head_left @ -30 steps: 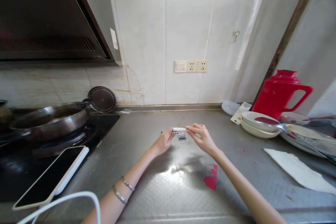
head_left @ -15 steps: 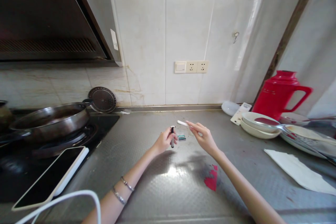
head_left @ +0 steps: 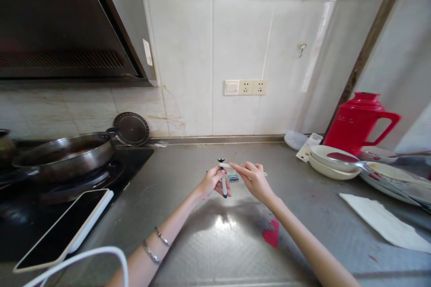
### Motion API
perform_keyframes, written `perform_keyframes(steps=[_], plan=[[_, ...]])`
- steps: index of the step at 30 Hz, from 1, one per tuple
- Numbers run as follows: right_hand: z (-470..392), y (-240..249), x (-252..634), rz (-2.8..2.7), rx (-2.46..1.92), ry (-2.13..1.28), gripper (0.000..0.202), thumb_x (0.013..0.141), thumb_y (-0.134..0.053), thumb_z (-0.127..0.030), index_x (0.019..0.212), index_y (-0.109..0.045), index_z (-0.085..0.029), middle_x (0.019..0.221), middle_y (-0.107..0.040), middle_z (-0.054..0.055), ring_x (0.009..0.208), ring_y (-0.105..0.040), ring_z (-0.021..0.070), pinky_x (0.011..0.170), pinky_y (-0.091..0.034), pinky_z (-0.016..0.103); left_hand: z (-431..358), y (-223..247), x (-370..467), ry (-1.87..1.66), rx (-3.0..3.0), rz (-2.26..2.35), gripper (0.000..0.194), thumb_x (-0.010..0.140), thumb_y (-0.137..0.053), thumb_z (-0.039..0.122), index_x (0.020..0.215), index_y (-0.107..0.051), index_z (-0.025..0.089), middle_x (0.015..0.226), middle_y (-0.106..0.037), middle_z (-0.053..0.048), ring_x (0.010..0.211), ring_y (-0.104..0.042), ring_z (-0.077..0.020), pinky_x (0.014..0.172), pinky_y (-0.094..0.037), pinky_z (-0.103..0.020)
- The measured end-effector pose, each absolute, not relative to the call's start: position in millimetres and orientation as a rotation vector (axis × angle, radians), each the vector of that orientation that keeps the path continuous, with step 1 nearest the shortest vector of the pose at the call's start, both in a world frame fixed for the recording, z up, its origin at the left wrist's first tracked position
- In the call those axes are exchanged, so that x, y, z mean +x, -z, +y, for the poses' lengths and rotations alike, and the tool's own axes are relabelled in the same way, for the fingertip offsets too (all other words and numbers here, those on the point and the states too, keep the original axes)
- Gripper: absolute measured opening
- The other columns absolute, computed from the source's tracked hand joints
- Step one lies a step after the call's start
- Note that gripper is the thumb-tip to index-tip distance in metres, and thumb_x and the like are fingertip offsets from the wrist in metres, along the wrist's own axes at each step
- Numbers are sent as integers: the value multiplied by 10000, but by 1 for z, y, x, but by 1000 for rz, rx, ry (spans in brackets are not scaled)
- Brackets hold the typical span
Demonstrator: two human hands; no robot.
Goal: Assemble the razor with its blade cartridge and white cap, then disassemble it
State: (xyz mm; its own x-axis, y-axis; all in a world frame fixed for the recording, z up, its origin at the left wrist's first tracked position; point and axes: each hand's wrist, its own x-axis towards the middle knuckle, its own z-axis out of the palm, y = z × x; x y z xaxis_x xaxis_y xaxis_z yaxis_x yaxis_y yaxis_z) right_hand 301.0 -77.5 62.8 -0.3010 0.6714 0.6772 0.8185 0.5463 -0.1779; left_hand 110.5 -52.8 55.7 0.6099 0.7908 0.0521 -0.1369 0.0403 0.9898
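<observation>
My left hand (head_left: 214, 181) is closed around a slim black and grey handled tool (head_left: 224, 187), held nearly upright with its dark head at the top. In my right hand (head_left: 252, 176) is a thin white stick (head_left: 226, 165), pinched between the fingers, its left end against or just in front of the tool below its head. Contact between the two is too small to make out. Behind and between my hands, a small green item (head_left: 233, 178) lies on the grey metal counter (head_left: 182, 246).
A phone (head_left: 63, 228) and a steel pan (head_left: 67, 154) are at the left, with a white cable (head_left: 101, 249) in front. Stacked bowls (head_left: 333, 168), a red jug (head_left: 353, 121) and a white paper (head_left: 385, 222) stand or lie at the right. A red patch (head_left: 271, 233) marks the counter.
The white stick and my right hand have moved left and slightly down, to the tool. The tool's handle has tilted, its lower end now further right and lower.
</observation>
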Motion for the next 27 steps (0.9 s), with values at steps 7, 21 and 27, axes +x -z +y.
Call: perform_keyframes(steps=[7, 21, 27], plan=[[-76, -66, 299, -2028, -1210, 296, 341, 922, -399, -253, 1221, -545, -328, 758, -565, 15, 728, -519, 133, 782, -272, 319, -55, -54, 113, -768, 1362, 614, 362, 798, -492, 493, 944, -384, 180, 610, -633, -16, 479, -644, -206, 406, -483, -250], [-71, -64, 301, -1993, -1205, 253, 330, 923, -396, -289, 1209, -556, -325, 741, -561, 6, 723, -518, 127, 797, -258, 315, -49, -55, 108, -796, 1366, 651, 391, 781, -498, 504, 962, -385, 176, 596, -624, -3, 481, -646, -212, 398, -473, -247], [-67, -63, 297, -1990, -1213, 256, 328, 921, -398, -285, 1201, -566, -321, 725, -551, 6, 714, -517, 128, 784, -266, 311, -48, -54, 106, -815, 1363, 661, 393, 773, -505, 506, 953, -375, 181, 580, -618, 4, 470, -640, -212, 392, -473, -255]])
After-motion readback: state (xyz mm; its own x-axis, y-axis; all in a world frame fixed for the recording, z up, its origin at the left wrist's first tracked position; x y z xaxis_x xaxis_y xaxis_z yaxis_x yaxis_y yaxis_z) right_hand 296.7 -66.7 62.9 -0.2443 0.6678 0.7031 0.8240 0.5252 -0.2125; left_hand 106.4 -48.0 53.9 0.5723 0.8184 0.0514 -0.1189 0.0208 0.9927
